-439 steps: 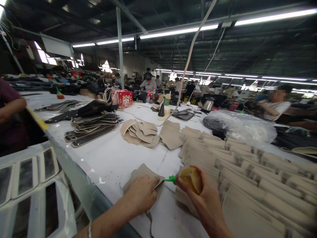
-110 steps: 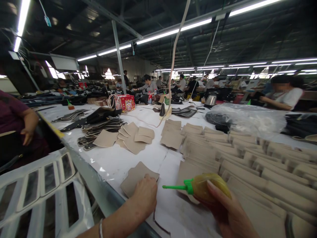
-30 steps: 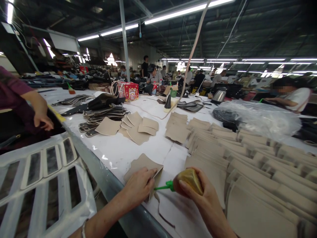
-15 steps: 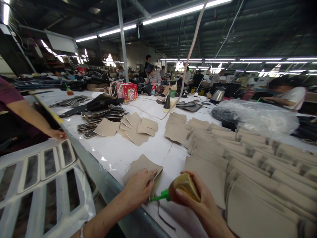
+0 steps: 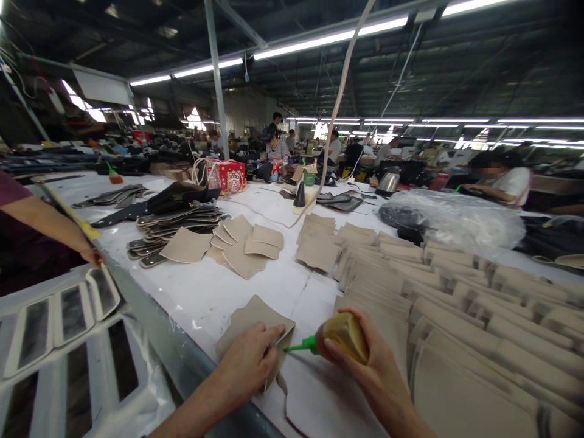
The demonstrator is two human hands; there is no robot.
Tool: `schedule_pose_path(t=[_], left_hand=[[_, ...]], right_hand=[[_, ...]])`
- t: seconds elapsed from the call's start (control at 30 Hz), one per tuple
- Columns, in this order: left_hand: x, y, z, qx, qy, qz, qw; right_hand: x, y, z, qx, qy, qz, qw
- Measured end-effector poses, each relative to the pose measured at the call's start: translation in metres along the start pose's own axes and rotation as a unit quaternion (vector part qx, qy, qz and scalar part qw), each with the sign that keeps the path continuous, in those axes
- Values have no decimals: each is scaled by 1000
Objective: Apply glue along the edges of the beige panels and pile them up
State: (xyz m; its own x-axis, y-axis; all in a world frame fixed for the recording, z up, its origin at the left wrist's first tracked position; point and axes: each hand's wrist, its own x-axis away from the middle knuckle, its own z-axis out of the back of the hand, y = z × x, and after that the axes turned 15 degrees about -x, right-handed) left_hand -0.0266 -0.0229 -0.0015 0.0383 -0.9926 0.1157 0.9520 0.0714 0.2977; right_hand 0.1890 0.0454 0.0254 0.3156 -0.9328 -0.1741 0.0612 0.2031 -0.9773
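Note:
Near the table's front edge lies a beige leather-like piece point(image 5: 255, 314), its right edge folded over into a narrow flap. My left hand point(image 5: 253, 356) grips it by that edge, index finger stretched along the fold. A squeeze bottle point(image 5: 343, 337) of amber liquid, tilted on its side, is in my right hand point(image 5: 371, 359), fingers wrapped round it. Its green nozzle points left, and the tip is at the folded flap, close to my left fingertips. Whether liquid is coming out cannot be seen.
Rows of overlapping beige pieces point(image 5: 479, 365) cover the right side. Further back are loose beige pieces point(image 5: 241, 243), stacked dark straps point(image 5: 177, 219), a red patterned box point(image 5: 225, 176) and plastic wrap point(image 5: 456, 219). At left, a co-worker's arm point(image 5: 50, 222) reaches toward framed panels point(image 5: 73, 313).
The nozzle tip has moved up along the flap, away from the table's front edge. My left hand still holds the piece. The whole view has shifted slightly.

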Motion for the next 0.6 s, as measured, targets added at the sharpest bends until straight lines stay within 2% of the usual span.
schedule_pose_path(t=[0.07, 0.23, 0.3, 0.4, 0.5, 0.6], left_hand=[[0, 0, -1, 3, 3, 0, 1000], [1, 1, 0, 7, 3, -4, 1000], [1, 1, 1, 12, 6, -6, 1000], [1, 1, 1, 25, 6, 0, 1000], [2, -5, 4, 47, 4, 13, 999], [5, -18, 7, 25, 83, 81, 993]], right_hand=[[0, -1, 0, -28, -5, -18, 999], [-5, 1, 1, 10, 62, -5, 998], [-4, 4, 0, -4, 40, -17, 999], [3, 5, -1, -96, -29, -60, 993], [9, -1, 2, -235, -22, -121, 964], [11, -10, 14, -354, 33, -188, 916]])
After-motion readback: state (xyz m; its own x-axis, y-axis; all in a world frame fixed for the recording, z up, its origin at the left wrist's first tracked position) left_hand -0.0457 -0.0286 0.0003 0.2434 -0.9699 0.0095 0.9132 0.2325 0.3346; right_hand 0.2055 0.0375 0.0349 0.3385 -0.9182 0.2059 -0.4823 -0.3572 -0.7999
